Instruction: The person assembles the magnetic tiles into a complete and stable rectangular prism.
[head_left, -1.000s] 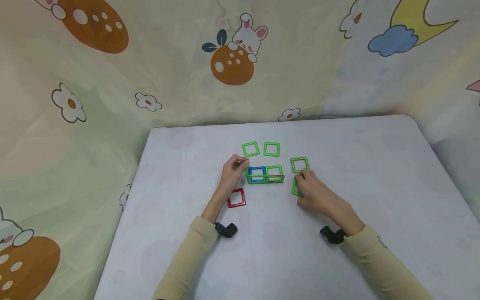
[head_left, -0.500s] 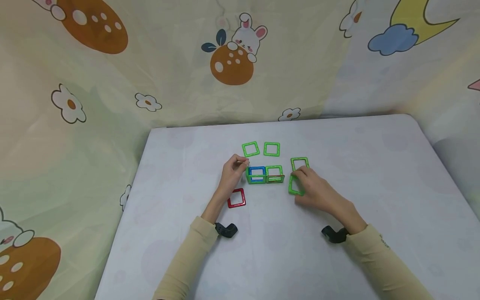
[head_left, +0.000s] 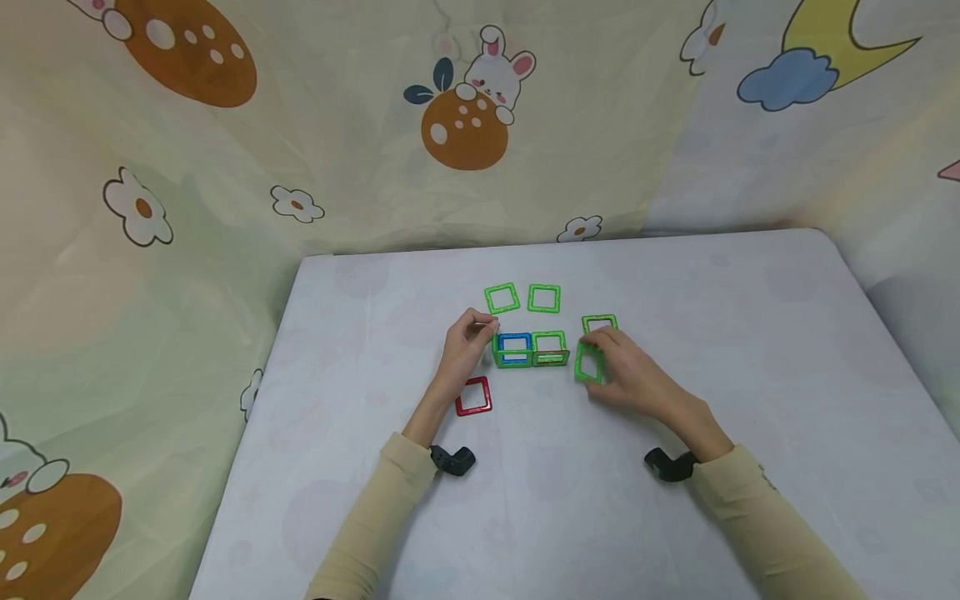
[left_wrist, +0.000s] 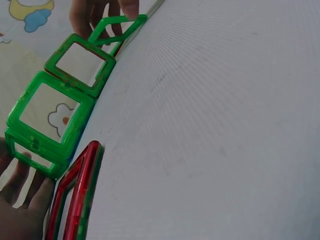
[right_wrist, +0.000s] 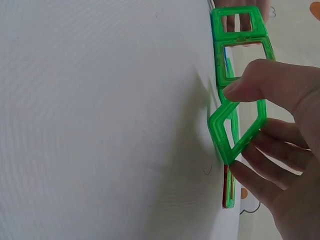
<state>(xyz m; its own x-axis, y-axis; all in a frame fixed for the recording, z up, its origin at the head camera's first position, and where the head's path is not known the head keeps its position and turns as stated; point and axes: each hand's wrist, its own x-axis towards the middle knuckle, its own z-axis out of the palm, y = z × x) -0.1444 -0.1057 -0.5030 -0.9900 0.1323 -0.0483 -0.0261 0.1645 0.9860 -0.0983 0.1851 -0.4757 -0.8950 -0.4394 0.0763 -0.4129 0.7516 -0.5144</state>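
Observation:
A row of joined magnetic tiles (head_left: 532, 358), green with a blue one at the left, stands in the middle of the table. My left hand (head_left: 459, 350) holds its left end; in the left wrist view, fingers (left_wrist: 40, 202) lie behind the end tile. Just right of the row, my right hand (head_left: 633, 375) pinches a loose green square tile (head_left: 578, 363) in a tilted, raised position. In the right wrist view, the thumb presses the upper side of this held tile (right_wrist: 216, 131), with the other fingers behind its lower corner. A red square tile (head_left: 474, 411) lies beside my left wrist.
Two green square tiles, one at left (head_left: 499, 287) and one at right (head_left: 543, 287), lie behind the row. Another green tile (head_left: 599, 317) lies past my right fingers, partly covered. A patterned cloth (head_left: 360, 125) hangs behind the white table (head_left: 525, 517).
My right hand has lifted the green tile off the table and carried it slightly left, closer to the row. My left hand has stayed in place at the row's left end.

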